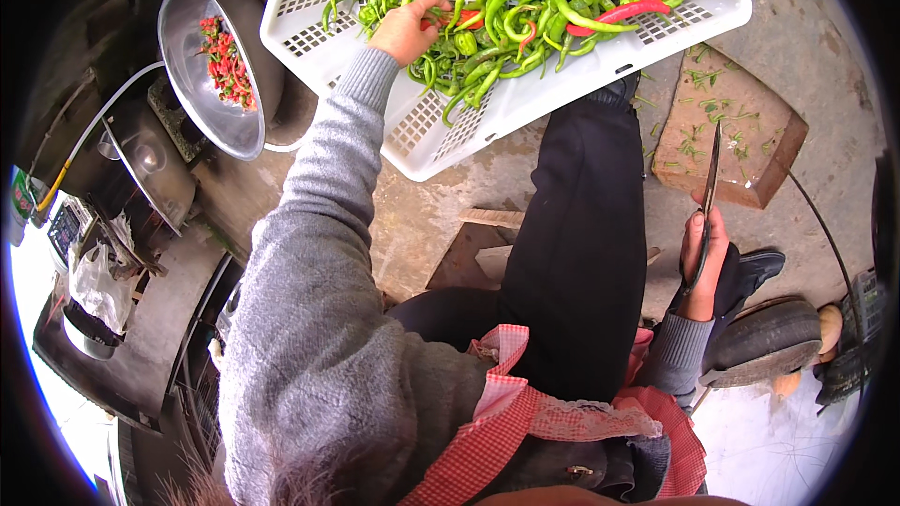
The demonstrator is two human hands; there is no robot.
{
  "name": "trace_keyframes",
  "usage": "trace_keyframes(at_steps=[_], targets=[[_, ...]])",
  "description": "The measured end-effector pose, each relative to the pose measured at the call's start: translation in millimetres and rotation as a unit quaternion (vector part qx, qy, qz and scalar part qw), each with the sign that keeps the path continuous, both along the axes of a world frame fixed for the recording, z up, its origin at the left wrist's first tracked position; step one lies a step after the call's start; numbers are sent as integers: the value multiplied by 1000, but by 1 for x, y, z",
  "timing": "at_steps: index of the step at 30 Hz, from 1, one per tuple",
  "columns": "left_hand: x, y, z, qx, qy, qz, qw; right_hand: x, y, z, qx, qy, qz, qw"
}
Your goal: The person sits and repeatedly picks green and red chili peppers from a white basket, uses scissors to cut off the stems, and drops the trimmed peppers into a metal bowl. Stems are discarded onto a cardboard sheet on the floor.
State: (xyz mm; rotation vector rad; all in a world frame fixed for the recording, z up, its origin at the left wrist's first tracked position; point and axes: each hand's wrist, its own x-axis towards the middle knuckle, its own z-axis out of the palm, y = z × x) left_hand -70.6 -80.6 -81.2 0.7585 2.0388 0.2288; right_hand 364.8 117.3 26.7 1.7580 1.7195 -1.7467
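Observation:
My left hand (406,29) reaches over the near left part of a white plastic crate (415,154), its fingers closed around a red chili pepper (426,24) with green stems showing by the thumb. How much lies in the grip is partly hidden. Heaped green peppers (485,49), with a few red ones such as a long red pepper (619,14), fill much of the crate. Down at the right, beside my leg, my right hand (709,246) grips a pair of scissors (713,169), blades pointing away from me and seemingly together.
A steel bowl (190,77) with cut red pieces (228,70) stands left of the crate. Green stem scraps lie on a brick-coloured block (731,126) at the right. A metal pan (151,161) and a plastic bag (102,284) are farther left; a black shoe (763,266) is at right.

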Motion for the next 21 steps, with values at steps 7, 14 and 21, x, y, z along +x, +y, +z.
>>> trace_keyframes(at_steps=[7,14,21], targets=[[16,-21,18,-58,59,17,996,4,0,-1,-10,4,-8,1000],[20,-6,-19,-117,93,211,966,13,-4,-11,42,14,34,998],[34,21,-34,-57,10,498,865,14,-2,-12,4,-16,2,1000]])
